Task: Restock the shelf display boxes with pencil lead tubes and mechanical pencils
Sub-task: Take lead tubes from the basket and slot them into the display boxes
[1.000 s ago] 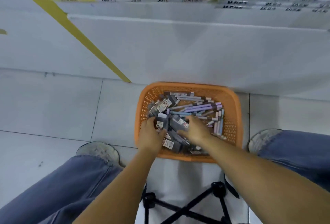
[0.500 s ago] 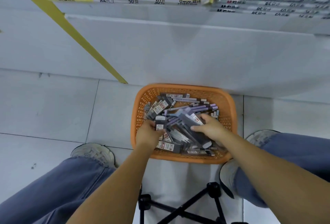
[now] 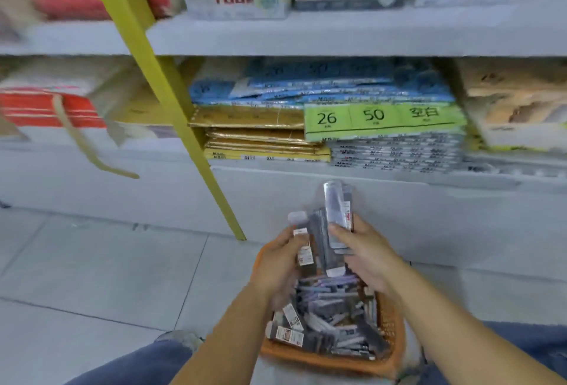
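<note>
Lead tube packs (image 3: 326,249) upright in a two-handed grip, just above the rest heaped in the orange basket (image 3: 331,360). Below the grip, pale tiled floor (image 3: 92,262); beyond it, a white shelf (image 3: 337,34) stacked with paper goods, a yellow upright (image 3: 171,102) off to the left. Left hand (image 3: 280,265) curled round one labelled pack, thumb across its front; right hand (image 3: 366,254) pinching a taller clear pack, fingers bent.

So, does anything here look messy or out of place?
Mildly. The pencil lead packs lie jumbled crisscross in the orange basket, not stacked. At the left of the lower shelf, a beige strap dangles loose over the edge. Nothing looks spilled or broken.
</note>
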